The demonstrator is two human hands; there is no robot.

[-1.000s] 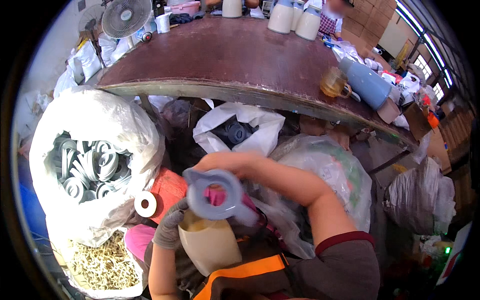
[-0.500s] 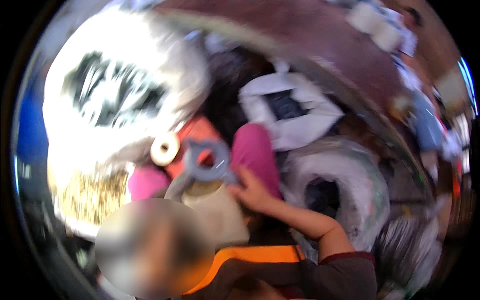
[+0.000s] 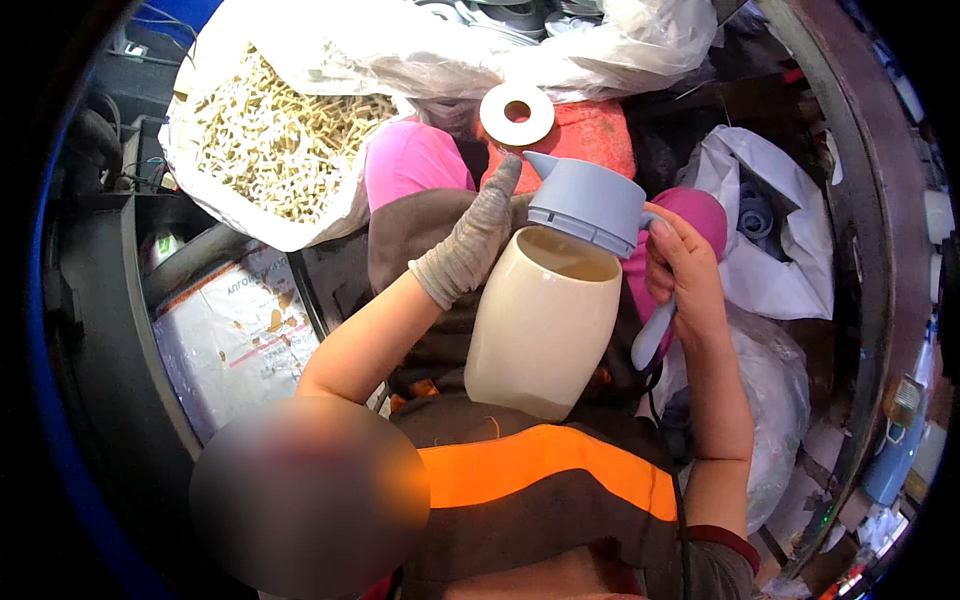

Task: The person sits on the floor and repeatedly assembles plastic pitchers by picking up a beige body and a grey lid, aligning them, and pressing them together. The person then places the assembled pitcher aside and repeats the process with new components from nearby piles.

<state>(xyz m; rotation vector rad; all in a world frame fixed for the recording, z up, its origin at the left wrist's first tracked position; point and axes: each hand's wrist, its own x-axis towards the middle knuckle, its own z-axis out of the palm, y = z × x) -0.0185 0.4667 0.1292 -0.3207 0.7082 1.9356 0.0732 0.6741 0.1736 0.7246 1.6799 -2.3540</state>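
A cream, barrel-shaped jug body leans in my lap with its open mouth showing. Above that mouth is a tilted grey-blue spouted jug top, its lower rim close to the far edge; a gap shows between them at the front. My right hand is closed around the handle of this top, and the handle's lower end sticks out below the fingers. My left hand, in a grey work glove, is against the left side of the body. Its thumb points up near the spout, while its other fingers are mostly hidden.
A white sack of small cream pieces stands at far left. A cream ring lies on a red sack ahead. At right are a white sack with dark parts and a clear plastic bag. A dark curved edge runs beyond.
The view has shifted and steadied. The grey-blue top, earlier seen with its ring opening showing, is now side-on over the body's mouth. My right hand now grips its handle; my gloved left hand shows.
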